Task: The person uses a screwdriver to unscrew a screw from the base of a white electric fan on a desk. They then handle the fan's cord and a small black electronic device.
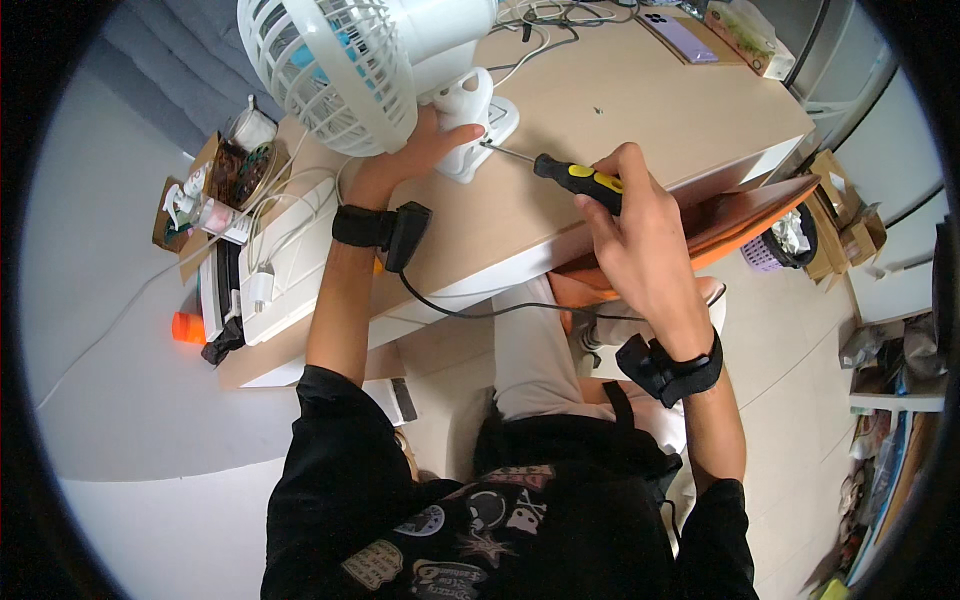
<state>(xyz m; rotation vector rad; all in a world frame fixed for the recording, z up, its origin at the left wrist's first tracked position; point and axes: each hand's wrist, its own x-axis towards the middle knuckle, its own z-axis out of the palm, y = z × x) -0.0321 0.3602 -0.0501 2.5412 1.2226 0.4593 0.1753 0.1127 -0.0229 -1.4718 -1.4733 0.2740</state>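
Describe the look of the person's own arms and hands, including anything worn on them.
The left hand and right hand are gloveless. Black sleeves end around the elbows. Each wrist wears a black strap with a blocky black device; a thin black cable runs from the left one toward the right forearm.

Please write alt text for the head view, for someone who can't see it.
A person's right hand holds a black-and-yellow screwdriver to the stand of a white fan, while the left hand is against the same stand. The fan is on a beige table, with a purple phone near the far edge.
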